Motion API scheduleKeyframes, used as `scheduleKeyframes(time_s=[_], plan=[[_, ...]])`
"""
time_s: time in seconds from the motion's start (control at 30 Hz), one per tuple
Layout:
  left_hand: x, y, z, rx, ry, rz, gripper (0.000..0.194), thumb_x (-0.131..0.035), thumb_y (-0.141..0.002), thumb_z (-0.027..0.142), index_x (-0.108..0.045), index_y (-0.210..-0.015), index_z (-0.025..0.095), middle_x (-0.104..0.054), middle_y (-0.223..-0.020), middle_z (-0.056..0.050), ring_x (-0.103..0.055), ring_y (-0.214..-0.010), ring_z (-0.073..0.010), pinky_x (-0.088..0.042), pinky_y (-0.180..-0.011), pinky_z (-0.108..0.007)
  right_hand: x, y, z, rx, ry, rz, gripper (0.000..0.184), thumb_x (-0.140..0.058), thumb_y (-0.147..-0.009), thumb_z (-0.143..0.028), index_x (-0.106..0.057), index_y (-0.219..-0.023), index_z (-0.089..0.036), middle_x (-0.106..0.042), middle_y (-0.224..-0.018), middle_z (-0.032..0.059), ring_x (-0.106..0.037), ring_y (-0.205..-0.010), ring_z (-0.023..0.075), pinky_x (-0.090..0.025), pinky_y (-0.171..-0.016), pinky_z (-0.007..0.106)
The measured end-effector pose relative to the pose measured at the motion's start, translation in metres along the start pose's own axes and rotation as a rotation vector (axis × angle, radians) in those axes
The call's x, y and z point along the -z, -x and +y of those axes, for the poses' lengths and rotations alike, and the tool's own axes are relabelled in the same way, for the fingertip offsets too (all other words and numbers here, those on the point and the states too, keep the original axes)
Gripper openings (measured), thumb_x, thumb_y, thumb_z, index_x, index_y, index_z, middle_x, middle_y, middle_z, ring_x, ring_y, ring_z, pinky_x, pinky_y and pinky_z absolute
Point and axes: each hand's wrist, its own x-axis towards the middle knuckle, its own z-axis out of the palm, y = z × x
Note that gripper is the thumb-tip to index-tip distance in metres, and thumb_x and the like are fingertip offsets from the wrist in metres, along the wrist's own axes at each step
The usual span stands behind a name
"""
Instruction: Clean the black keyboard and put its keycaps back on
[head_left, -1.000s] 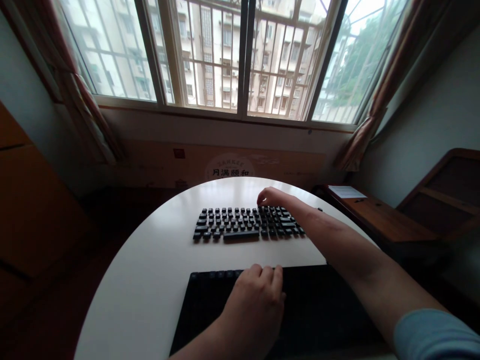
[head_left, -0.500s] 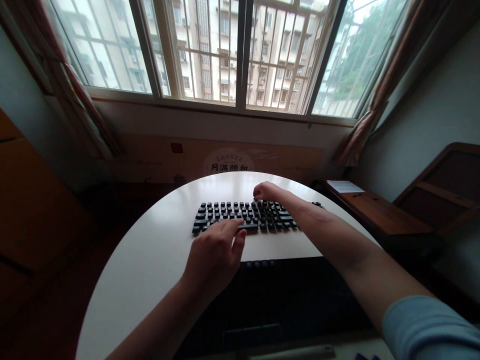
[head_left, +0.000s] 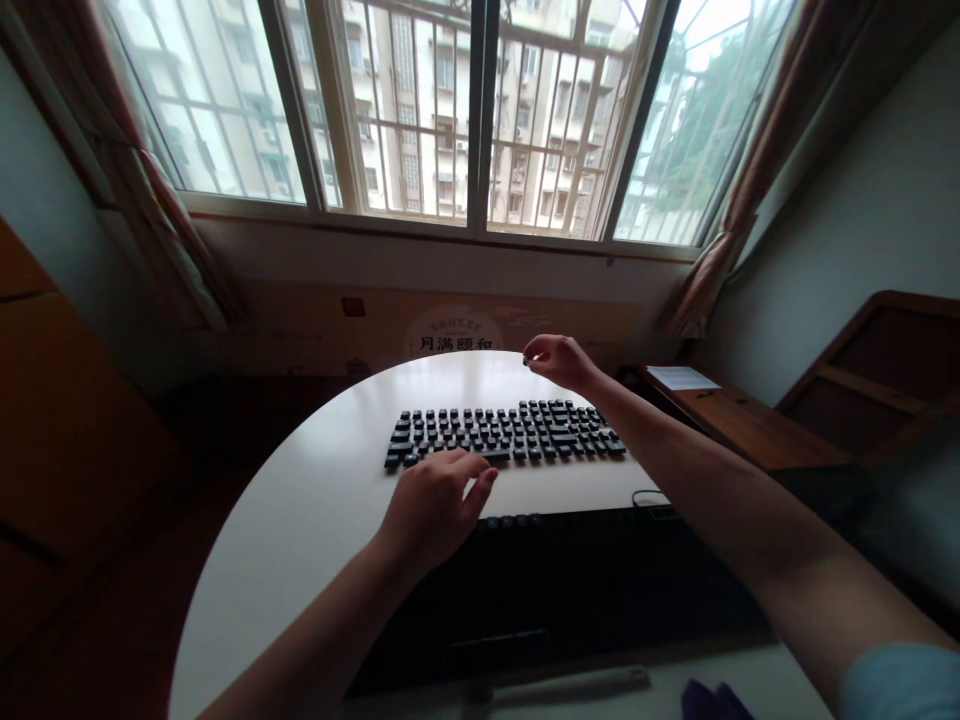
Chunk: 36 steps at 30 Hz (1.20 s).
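Note:
Several rows of black keycaps (head_left: 480, 430) lie on the round white table (head_left: 285, 500) in a keyboard layout. My right hand (head_left: 559, 360) is raised beyond the rows near the far table edge, thumb and fingers pinching a small dark keycap (head_left: 526, 360). Low over the front row, by the long space-bar keycap (head_left: 496, 456), is my left hand (head_left: 435, 500); its fingers are loosely bent and nothing shows in them. Whether its fingertips touch the keycaps I cannot tell. Nearer to me lies a wide black slab (head_left: 570, 570), with several keycaps (head_left: 514, 521) along its far edge.
A thin cable (head_left: 646, 494) curves at the slab's far right. Close to me are a pale elongated object (head_left: 570, 685) and something purple (head_left: 712, 700). Right of the table stand a wooden surface with a paper sheet (head_left: 681, 378) and a chair (head_left: 877, 370). Ahead is a barred window (head_left: 480, 120).
My right hand has lifted from the far row and moved away and slightly right, with a keycap in its pinch. My left hand has shifted slightly. The view has tilted a little.

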Motion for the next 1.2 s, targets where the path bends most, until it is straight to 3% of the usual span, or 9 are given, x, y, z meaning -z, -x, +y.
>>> scheduleKeyframes(time_s=[0.13,0.2,0.3,0.4,0.6,0.8,1.0,1.2], plan=[[-0.013,0.0,0.002,-0.203,-0.039,-0.181,0.027,-0.051,-0.098,0.034,-0.075,-0.099,0.023,-0.073,-0.103,-0.006,-0.064,-0.097,-0.0237,-0.047,-0.085,-0.036,0.041,0.064,-0.017,0.026,-0.077,0.098,0.02,-0.061,-0.083,-0.016,-0.072,-0.1,-0.015,-0.076,-0.091,0.005,-0.071,-0.077,0.0164,-0.055,-0.074,0.026],[-0.02,0.0,0.0,-0.216,-0.057,-0.231,0.028,-0.051,-0.098,0.037,-0.073,-0.109,0.023,-0.072,-0.11,-0.007,-0.063,-0.101,-0.0251,-0.046,-0.087,-0.037,0.053,0.098,-0.026,0.017,-0.164,0.126,0.02,-0.061,-0.083,-0.019,-0.073,-0.099,-0.017,-0.074,-0.086,0.0046,-0.07,-0.075,0.0171,-0.056,-0.07,0.026],[-0.026,-0.002,-0.005,-0.184,-0.07,-0.312,0.035,-0.042,-0.1,0.037,-0.072,-0.102,0.019,-0.072,-0.103,-0.009,-0.064,-0.094,-0.0239,-0.046,-0.08,-0.034,0.056,0.139,-0.037,-0.003,-0.318,0.114,0.021,-0.06,-0.083,-0.019,-0.075,-0.097,-0.019,-0.074,-0.092,0.0051,-0.07,-0.08,0.0181,-0.056,-0.071,0.027],[-0.029,-0.004,-0.01,-0.136,-0.073,-0.36,0.042,-0.035,-0.101,0.038,-0.07,-0.088,0.017,-0.071,-0.093,-0.009,-0.063,-0.087,-0.0226,-0.044,-0.075,-0.032,0.043,0.164,-0.044,-0.009,-0.393,0.017,0.022,-0.058,-0.082,-0.016,-0.077,-0.093,-0.021,-0.074,-0.094,0.0052,-0.069,-0.082,0.018,-0.055,-0.075,0.028],[-0.034,-0.013,-0.01,-0.022,-0.07,-0.443,0.04,-0.037,-0.098,0.043,-0.068,-0.089,0.02,-0.072,-0.092,-0.009,-0.063,-0.084,-0.0236,-0.042,-0.073,-0.032,0.011,0.184,-0.055,0.09,-0.473,-0.214,0.027,-0.06,-0.081,-0.011,-0.077,-0.1,-0.022,-0.075,-0.09,0.0031,-0.068,-0.077,0.0152,-0.053,-0.073,0.026],[-0.027,-0.034,-0.017,-0.004,0.008,-0.621,0.041,-0.045,-0.093,0.052,-0.071,-0.087,0.02,-0.073,-0.086,-0.004,-0.063,-0.076,-0.0201,-0.041,-0.064,-0.027,-0.002,0.196,-0.054,0.086,-0.463,-0.244,0.03,-0.063,-0.079,-0.01,-0.076,-0.103,-0.023,-0.076,-0.09,0.0009,-0.067,-0.073,0.0144,-0.052,-0.07,0.025],[-0.024,-0.024,-0.013,-0.014,-0.004,-0.507,0.046,-0.038,-0.097,0.05,-0.07,-0.085,0.02,-0.071,-0.083,-0.005,-0.061,-0.077,-0.021,-0.037,-0.066,-0.029,-0.004,0.197,-0.05,0.069,-0.398,-0.266,0.024,-0.067,-0.079,-0.011,-0.078,-0.096,-0.025,-0.077,-0.086,0.0002,-0.069,-0.073,0.0161,-0.052,-0.071,0.026],[-0.024,-0.022,-0.016,-0.057,0.015,-0.502,0.045,-0.037,-0.098,0.049,-0.065,-0.079,0.019,-0.068,-0.079,-0.004,-0.059,-0.074,-0.0198,-0.037,-0.065,-0.028,-0.003,0.198,-0.055,0.195,-0.328,-0.257,0.022,-0.064,-0.085,-0.01,-0.078,-0.095,-0.024,-0.078,-0.097,0.0045,-0.071,-0.09,0.0202,-0.052,-0.084,0.03]])
